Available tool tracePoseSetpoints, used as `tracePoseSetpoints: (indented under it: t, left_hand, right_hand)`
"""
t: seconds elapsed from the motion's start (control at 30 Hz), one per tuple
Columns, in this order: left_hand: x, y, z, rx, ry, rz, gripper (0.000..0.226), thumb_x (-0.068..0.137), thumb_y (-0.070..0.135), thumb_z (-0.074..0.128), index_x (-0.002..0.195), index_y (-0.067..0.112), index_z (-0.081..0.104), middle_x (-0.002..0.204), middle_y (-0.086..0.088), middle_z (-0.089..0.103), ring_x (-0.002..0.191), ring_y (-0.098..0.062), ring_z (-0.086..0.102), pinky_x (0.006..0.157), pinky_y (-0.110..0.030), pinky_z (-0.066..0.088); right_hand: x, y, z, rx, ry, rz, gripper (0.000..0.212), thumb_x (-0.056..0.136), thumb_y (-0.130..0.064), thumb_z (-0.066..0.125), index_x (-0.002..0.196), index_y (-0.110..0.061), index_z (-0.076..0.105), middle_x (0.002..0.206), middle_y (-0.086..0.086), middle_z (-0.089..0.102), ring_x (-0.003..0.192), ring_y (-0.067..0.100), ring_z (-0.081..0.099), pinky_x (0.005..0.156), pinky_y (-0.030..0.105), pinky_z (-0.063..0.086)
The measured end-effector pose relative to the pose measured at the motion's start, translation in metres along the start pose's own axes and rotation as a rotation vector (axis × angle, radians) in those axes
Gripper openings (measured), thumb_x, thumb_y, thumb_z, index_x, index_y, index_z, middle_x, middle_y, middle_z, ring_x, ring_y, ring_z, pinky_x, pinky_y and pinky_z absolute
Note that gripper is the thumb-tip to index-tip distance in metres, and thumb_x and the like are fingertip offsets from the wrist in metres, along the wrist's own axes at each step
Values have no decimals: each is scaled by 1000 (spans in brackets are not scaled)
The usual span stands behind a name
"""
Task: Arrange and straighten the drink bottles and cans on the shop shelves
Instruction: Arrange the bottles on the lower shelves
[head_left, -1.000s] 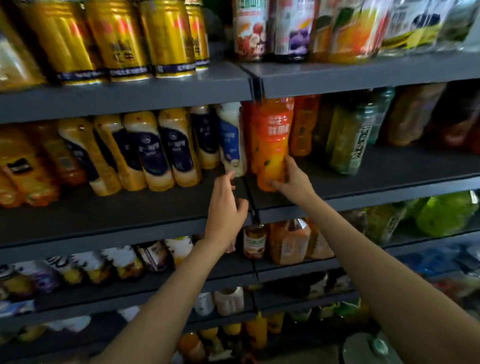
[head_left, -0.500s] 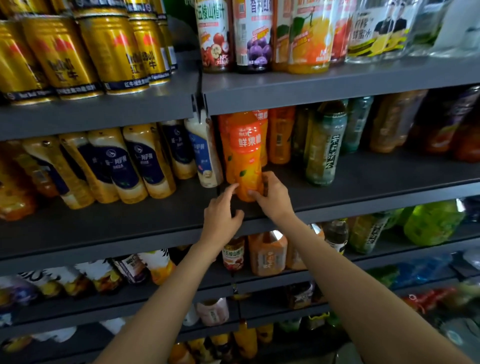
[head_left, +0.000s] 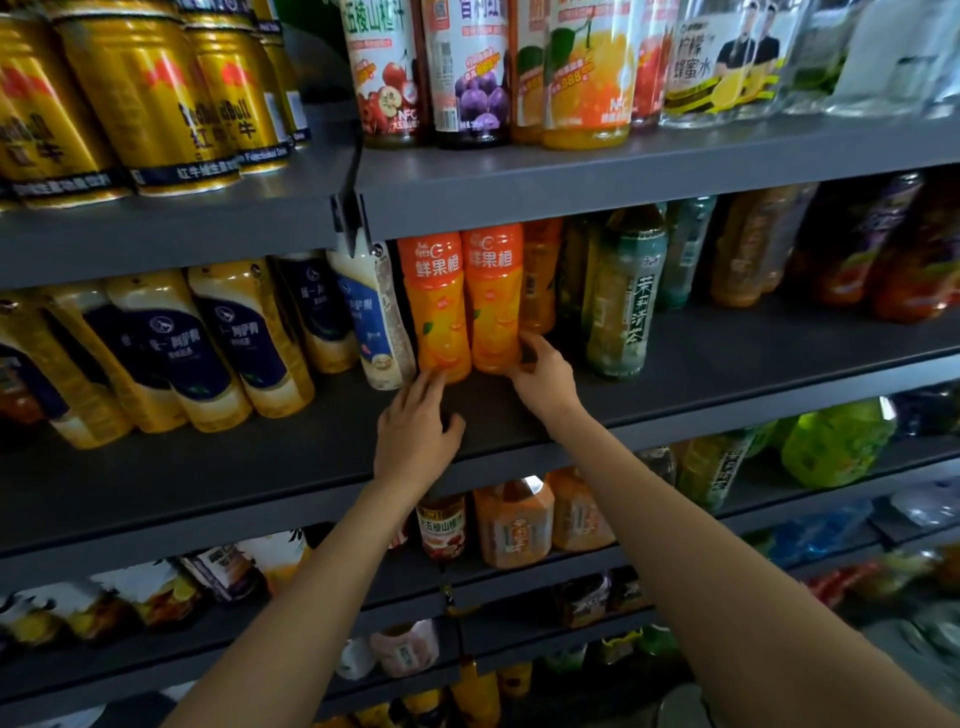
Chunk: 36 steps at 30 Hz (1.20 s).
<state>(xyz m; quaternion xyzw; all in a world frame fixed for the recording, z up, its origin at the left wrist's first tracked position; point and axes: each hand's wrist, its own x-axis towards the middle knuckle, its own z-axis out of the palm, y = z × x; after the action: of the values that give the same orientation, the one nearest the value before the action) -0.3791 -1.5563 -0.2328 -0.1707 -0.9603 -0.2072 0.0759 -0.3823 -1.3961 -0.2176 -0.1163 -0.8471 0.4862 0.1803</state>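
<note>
Middle shelf (head_left: 727, 358), at the joint between two shelf sections: two orange bottles stand upright side by side, touching, labels facing you. Your right hand (head_left: 543, 376) is at the base of the right orange bottle (head_left: 493, 301), fingers curled round its lower right side, thumb low near the front. Your left hand (head_left: 415, 431) lies over the shelf in front of the left orange bottle (head_left: 434, 306), fingers nearly straight, tips reaching its base; whether they touch cannot be told; it grips nothing. Left of the pair: a white bottle (head_left: 371, 317) with a blue label, leaning, just beside the left orange one, then a row of yellow bottles (head_left: 234, 343) with navy labels, tilted. Right: a green tea bottle (head_left: 626, 296), upright, near. Upper shelf: gold cans (head_left: 150, 98) left, juice bottles (head_left: 467, 73) right.
</note>
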Motion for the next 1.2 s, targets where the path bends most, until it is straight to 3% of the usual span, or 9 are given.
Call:
tracePoseSetpoints:
  t: [0.17, 0.23, 0.33, 0.43, 0.6, 0.73, 0.87, 1.03, 1.2]
  left_hand:
    - [-10, 0, 4, -63, 191, 38, 55, 93, 24, 50, 143, 17, 31, 148, -4, 34, 135, -25, 31, 106, -41, 29]
    - [-12, 5, 5, -111, 261, 12, 48, 91, 20, 52, 137, 16, 39, 140, -6, 43, 129, -26, 38, 101, -41, 33]
    - [-12, 16, 9, -170, 359, -16, 40, 89, 14, 53, 128, 13, 47, 128, -8, 50, 122, -27, 44, 98, -40, 36]
    - [-15, 33, 15, -270, 497, 23, 33, 86, 4, 53, 118, 8, 52, 114, -12, 52, 112, -28, 49, 95, -44, 42]
    - [-36, 90, 50, -269, 603, 204, 28, 83, 10, 42, 108, 7, 54, 108, -9, 50, 105, -18, 46, 90, -25, 33]
    - [-49, 162, 97, -241, 604, 245, 26, 82, 8, 43, 105, 10, 54, 109, -3, 47, 103, -19, 47, 90, -28, 36]
    - [-58, 234, 143, -278, 489, 232, 26, 83, 11, 43, 106, 13, 53, 110, -2, 46, 101, -17, 47, 87, -26, 38]
    - [-67, 255, 194, -286, 249, -114, 35, 85, 9, 59, 119, 6, 51, 115, -10, 50, 106, -25, 51, 91, -35, 44]
    - [-31, 251, 214, -345, 100, -441, 66, 88, 26, 62, 141, 4, 29, 143, -12, 38, 133, -26, 36, 104, -29, 30]
  right_hand:
    - [-34, 18, -21, -57, 89, -172, 37, 89, 0, 52, 125, -6, 50, 121, 10, 50, 105, 18, 57, 84, 18, 43]
    - [-47, 31, -42, -46, 223, -188, 33, 88, -1, 55, 121, -5, 51, 117, 9, 49, 98, 14, 56, 82, 21, 46]
    - [-45, 51, -79, 39, 430, -70, 31, 89, -6, 58, 118, -8, 48, 116, 6, 46, 84, 6, 51, 73, 15, 42]
    - [-30, 67, -111, 90, 507, -6, 27, 91, -8, 55, 116, -8, 47, 117, 7, 46, 78, 7, 49, 72, 18, 39]
    - [-27, 106, -150, 67, 385, -201, 25, 89, -8, 58, 111, -9, 46, 110, 1, 44, 73, 1, 52, 63, 5, 40]
    - [-35, 153, -213, 25, 291, -402, 24, 89, -6, 58, 108, -14, 45, 107, 2, 45, 78, 0, 54, 64, 9, 44]
    - [-32, 205, -282, -72, 230, -418, 20, 88, -6, 59, 105, -6, 51, 102, 3, 47, 74, 6, 52, 66, 10, 44]
    - [-39, 263, -290, -181, -72, -284, 19, 84, -12, 66, 97, -2, 59, 96, 8, 52, 79, 19, 57, 67, 40, 53]
    - [-41, 285, -272, -160, -217, -170, 30, 85, -18, 66, 109, -3, 57, 106, 7, 49, 95, 21, 57, 74, 26, 45]
